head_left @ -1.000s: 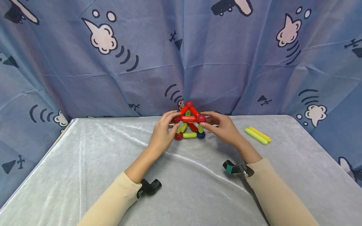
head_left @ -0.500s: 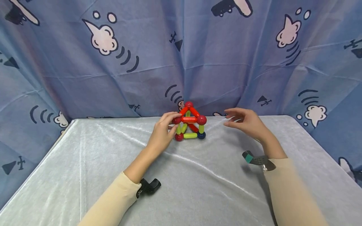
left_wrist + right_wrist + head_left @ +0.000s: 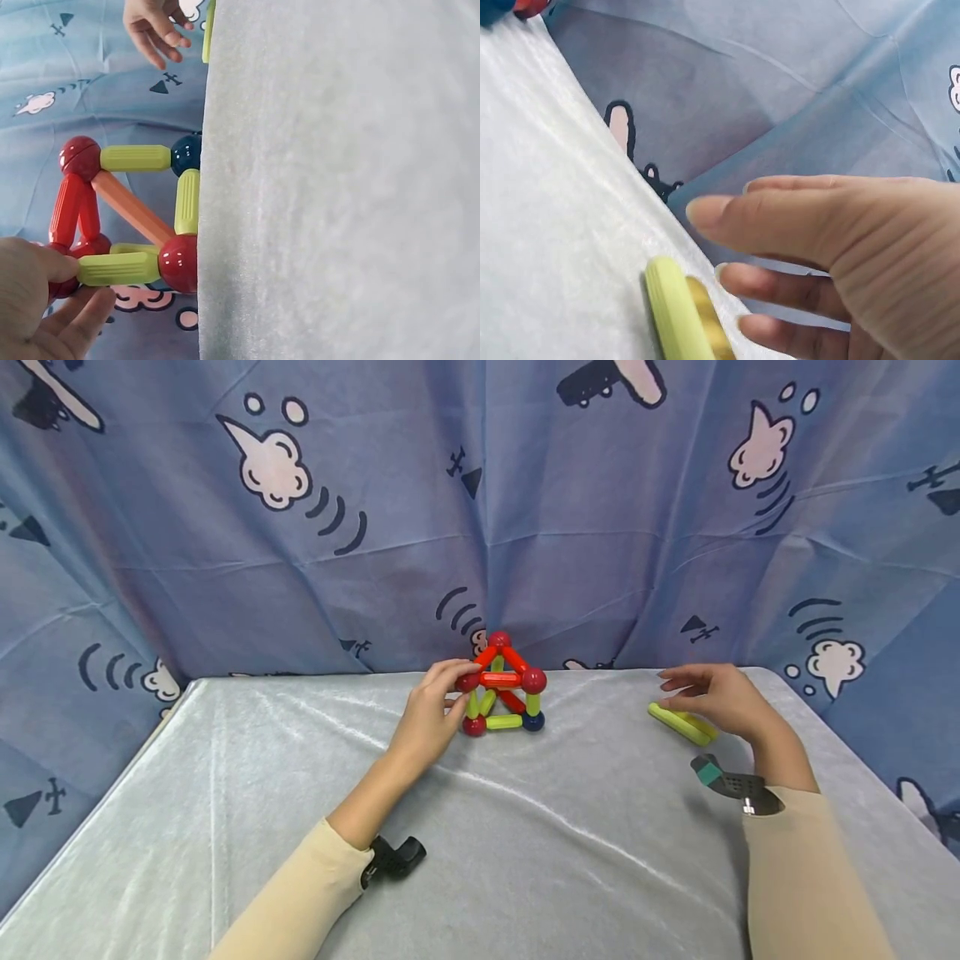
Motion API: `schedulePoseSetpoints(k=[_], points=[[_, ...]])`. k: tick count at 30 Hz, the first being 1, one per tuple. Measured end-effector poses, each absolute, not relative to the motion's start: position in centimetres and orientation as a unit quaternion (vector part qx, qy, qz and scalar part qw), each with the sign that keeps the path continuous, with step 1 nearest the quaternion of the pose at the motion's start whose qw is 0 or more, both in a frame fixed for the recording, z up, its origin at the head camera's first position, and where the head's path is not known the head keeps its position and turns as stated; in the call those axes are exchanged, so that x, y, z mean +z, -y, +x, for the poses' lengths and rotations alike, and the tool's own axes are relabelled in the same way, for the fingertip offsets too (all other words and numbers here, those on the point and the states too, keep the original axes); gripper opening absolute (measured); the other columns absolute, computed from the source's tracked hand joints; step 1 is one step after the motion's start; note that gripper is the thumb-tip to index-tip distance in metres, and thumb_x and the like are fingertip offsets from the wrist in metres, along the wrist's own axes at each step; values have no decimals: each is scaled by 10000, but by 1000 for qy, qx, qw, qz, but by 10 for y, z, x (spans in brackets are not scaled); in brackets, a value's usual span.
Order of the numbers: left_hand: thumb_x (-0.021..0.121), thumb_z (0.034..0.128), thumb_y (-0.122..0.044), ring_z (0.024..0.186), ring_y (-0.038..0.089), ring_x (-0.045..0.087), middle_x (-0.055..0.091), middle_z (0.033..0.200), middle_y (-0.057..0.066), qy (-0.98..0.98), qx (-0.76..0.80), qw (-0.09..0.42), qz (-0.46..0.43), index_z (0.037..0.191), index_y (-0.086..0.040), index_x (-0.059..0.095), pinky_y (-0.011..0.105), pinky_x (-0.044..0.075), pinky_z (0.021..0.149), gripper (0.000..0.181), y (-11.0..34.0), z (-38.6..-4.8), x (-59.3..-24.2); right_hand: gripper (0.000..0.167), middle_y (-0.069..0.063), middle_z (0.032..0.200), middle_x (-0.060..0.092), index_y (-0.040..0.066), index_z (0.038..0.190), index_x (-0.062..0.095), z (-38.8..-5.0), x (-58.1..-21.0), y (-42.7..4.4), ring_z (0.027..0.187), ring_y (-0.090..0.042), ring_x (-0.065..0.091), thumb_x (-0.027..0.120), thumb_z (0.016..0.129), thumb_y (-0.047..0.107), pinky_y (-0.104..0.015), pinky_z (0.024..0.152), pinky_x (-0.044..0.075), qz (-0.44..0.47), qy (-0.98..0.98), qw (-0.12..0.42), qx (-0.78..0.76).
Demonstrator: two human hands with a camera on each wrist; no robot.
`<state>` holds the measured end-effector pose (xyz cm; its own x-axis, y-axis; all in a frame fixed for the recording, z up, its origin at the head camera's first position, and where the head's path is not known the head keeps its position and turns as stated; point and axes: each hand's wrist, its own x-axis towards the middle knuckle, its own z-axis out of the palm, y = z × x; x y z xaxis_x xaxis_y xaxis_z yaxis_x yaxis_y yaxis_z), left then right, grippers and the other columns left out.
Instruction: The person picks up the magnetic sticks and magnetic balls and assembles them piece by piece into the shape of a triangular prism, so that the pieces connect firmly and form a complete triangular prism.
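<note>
Near the back middle of the table stands a triangular frame of magnetic rods and balls (image 3: pixel 501 680), with red rods on top and yellow-green uprights. My left hand (image 3: pixel 429 714) pinches the frame's upper left red ball (image 3: pixel 64 289) between thumb and fingers. To the right, my right hand (image 3: pixel 726 702) hovers just over two loose magnetic rods. In the right wrist view its fingers are spread and hold nothing, beside a yellow-green rod (image 3: pixel 675 311) and a yellow rod (image 3: pixel 714 322). In the head view that hand partly covers the yellow rod.
Pale grey plush cloth covers the table (image 3: pixel 525 860). A blue printed curtain (image 3: pixel 570 527) hangs right behind the table's back edge, close to the frame. Each wrist wears a strapped black camera (image 3: pixel 397 856).
My right hand has let go of the frame's upper right ball and moved right, over the loose rods. My left hand stays on its ball, and the frame stands still.
</note>
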<state>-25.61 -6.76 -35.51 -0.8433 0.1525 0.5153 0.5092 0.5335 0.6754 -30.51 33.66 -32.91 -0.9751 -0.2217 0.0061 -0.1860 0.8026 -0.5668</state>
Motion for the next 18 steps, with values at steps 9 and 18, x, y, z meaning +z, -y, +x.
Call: schedulePoseSetpoints(k=[9, 18], points=[[635, 928, 67, 1141, 250, 673, 592, 1373, 92, 849, -450, 200, -192, 1311, -101, 650, 325, 621, 852, 418, 68, -256, -355, 509, -241, 1228, 702, -2, 1326, 631, -311, -340, -338, 1060, -276, 678, 772, 883, 206, -215, 740, 522, -105, -954, 68, -273], [628, 934, 58, 1148, 238, 667, 591, 1372, 71, 850, -450, 194, -191, 1312, -113, 651, 318, 620, 851, 415, 69, -256, -355, 354, -158, 1079, 759, 54, 1157, 749, -313, -346, -320, 1011, -327, 696, 812, 833, 183, -316, 776, 539, -138, -961, 51, -233]])
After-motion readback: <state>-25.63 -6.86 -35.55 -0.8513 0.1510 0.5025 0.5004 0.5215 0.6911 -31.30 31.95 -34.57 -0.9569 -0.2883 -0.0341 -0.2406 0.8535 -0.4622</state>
